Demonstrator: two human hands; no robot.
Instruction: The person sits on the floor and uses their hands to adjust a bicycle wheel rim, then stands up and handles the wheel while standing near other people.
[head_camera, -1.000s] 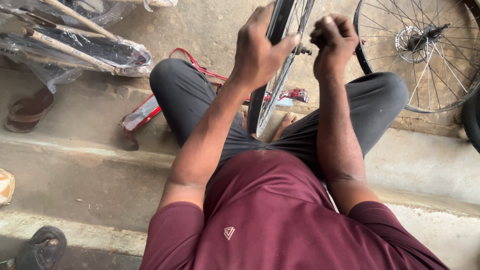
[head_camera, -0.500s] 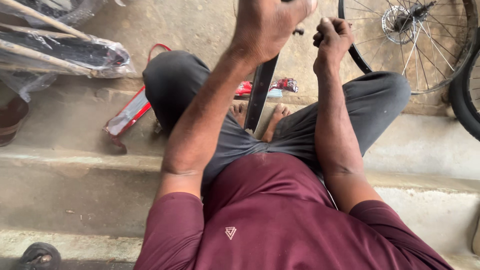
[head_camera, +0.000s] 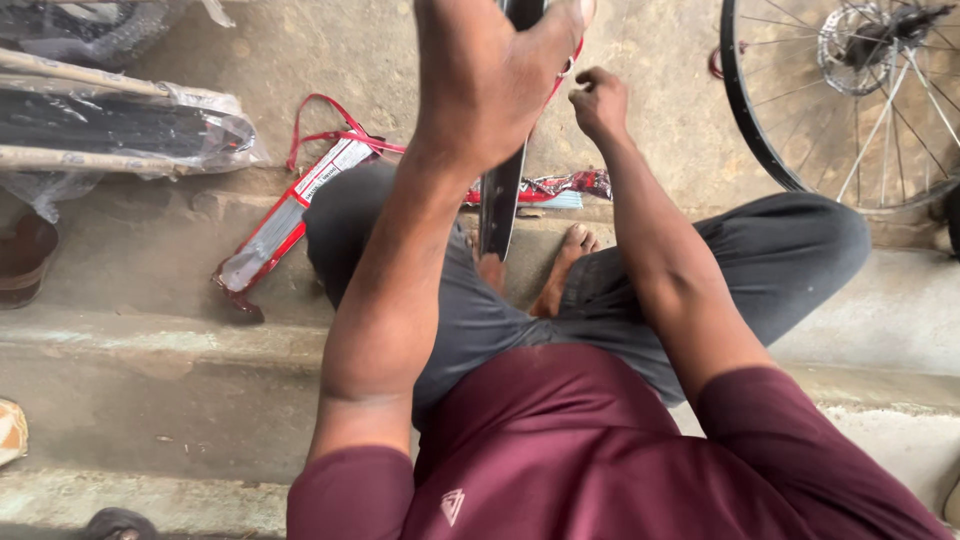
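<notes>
Step edges: concrete steps (head_camera: 150, 340) running across the lower half of the frame, their edges level, one just under the seated legs.
Open room: bare concrete floor (head_camera: 330, 50) in the upper middle, between the wrapped bundle at left and the wheel at right; little room close in, with knees spread to both sides.
Upper left: plastic-wrapped bundle (head_camera: 110, 125) of long dark parts, lying flat on the floor.
Centre left: red-edged flat package (head_camera: 285, 225) with a red strap, slanting down over the step edge, just beside the left knee.
Upper right: spoked bicycle wheel (head_camera: 840, 100) with a disc at its hub, upright, well apart from both hands.
Middle: crumpled red wrapper (head_camera: 565, 185) on the floor, just behind the dark rim.
Left edge: brown sandal (head_camera: 20, 260), partly cut off.
Dark rim: dark rim (head_camera: 500, 200) standing upright between the knees, top centre of the frame, lower end near a bare foot (head_camera: 565, 265).
Left hand: left hand (head_camera: 490, 70) at top centre, wrapped over the upper part of the dark rim, fingers hidden behind it.
Right hand: right hand (head_camera: 598, 100) clenched loosely, just right of the rim; contents, if any, impossible to tell.
</notes>
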